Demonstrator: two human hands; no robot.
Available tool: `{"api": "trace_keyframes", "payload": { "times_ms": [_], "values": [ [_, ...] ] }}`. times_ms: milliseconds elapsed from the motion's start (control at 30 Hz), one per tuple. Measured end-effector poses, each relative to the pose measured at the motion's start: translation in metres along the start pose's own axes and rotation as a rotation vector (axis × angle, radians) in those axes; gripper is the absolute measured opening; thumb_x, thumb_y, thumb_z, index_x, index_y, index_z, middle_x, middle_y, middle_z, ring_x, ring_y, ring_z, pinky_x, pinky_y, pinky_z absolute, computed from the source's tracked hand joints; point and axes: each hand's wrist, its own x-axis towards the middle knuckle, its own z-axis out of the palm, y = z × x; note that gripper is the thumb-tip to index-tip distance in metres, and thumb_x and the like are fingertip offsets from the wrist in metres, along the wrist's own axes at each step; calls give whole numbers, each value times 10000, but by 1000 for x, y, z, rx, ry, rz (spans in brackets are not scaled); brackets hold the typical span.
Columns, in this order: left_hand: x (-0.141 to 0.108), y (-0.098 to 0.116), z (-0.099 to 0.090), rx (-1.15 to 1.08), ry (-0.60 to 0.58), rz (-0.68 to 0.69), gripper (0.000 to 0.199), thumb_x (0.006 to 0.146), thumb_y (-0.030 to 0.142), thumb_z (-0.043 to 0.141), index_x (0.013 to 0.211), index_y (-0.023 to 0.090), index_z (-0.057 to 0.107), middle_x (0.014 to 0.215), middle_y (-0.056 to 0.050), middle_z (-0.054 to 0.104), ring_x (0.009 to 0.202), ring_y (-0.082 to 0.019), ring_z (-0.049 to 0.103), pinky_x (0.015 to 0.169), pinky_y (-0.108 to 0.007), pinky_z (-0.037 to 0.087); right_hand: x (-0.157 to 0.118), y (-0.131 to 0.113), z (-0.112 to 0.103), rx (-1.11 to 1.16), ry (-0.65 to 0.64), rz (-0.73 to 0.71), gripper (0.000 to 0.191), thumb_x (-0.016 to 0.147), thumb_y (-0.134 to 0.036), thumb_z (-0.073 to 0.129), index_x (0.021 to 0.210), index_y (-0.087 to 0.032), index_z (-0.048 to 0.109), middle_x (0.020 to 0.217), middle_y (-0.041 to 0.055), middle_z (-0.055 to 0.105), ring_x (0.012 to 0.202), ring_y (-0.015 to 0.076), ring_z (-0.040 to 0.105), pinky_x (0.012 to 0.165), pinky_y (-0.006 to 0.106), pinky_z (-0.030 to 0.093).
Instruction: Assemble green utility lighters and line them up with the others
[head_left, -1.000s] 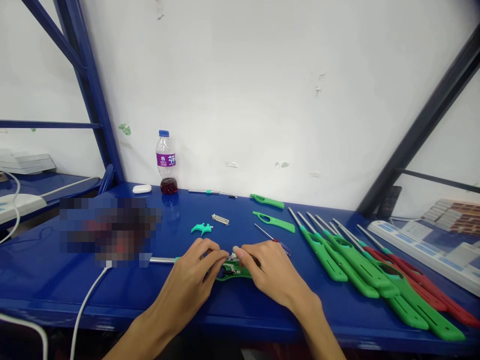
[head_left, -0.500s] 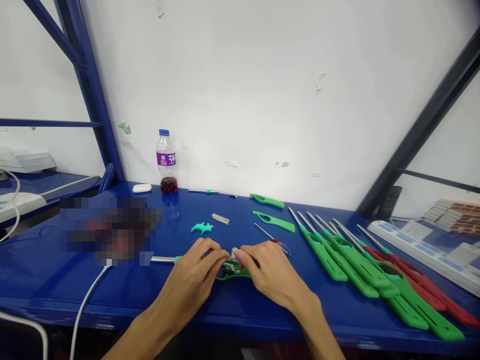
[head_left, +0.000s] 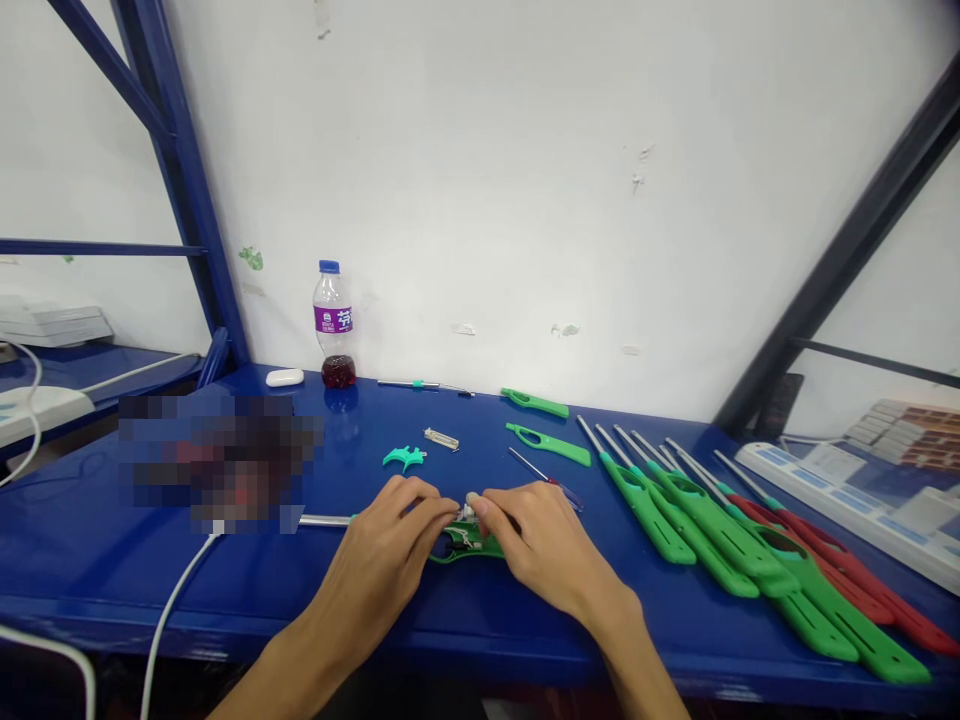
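An opened green stick lighter (head_left: 469, 545) lies on the table, its inner parts and a thin wire showing, and its metal tube (head_left: 326, 521) points left. My left hand (head_left: 397, 545) reaches over it with thumb and fingers pinched; what is between them is hidden. A small white part (head_left: 468, 513) sits just above the green shell, pinched by my right hand (head_left: 544, 545). Behind my hands lie a teal trigger (head_left: 405, 458) and a narrow pale frame-like piece (head_left: 441, 439). A screwdriver (head_left: 546, 478) lies beyond my right hand.
Two green shell halves (head_left: 534, 402) and a metal tube with a wire (head_left: 416, 384) lie near the wall. Several green and red stick lighters (head_left: 720, 530) are piled right, beside a white power strip (head_left: 847, 510). A drink bottle (head_left: 334, 330) and white case (head_left: 285, 378) stand back left.
The two hands stay almost in place over the lighter. The small white part shows slightly more between the fingertips; nothing else has visibly moved.
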Motion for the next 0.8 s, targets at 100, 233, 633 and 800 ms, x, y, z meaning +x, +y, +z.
{"api": "trace_keyframes", "payload": {
  "times_ms": [100,233,633,800],
  "values": [
    [0,0,0,-45,-8,-89,163,1063,186,550,1017,209,705,924,-29,692,854,-208,621,770,-324,536,0,1,0,-22,15,1,521,1135,-411,374,676,-215,523,605,-19,599,545,146,493,615,335,214],
    [1,1,-2,-138,-40,-154,148,1040,172,576,980,224,700,928,-17,693,864,-205,631,769,-323,534,0,-1,1,-11,5,-9,502,1137,-401,370,691,-217,509,636,-19,617,576,149,519,622,335,214],
    [1,3,-4,-192,5,-114,160,1026,124,581,979,219,702,910,-10,677,846,-176,633,762,-279,521,-1,-2,5,-23,-6,-44,473,1141,-376,357,715,-225,496,645,-23,623,579,153,514,618,330,209],
    [4,3,-4,-204,7,-95,176,1021,107,580,974,218,709,894,-7,678,828,-172,624,748,-273,511,0,-1,5,-15,-11,-51,457,1134,-352,385,710,-223,497,632,-34,606,571,145,500,614,327,208]
  ]
}}
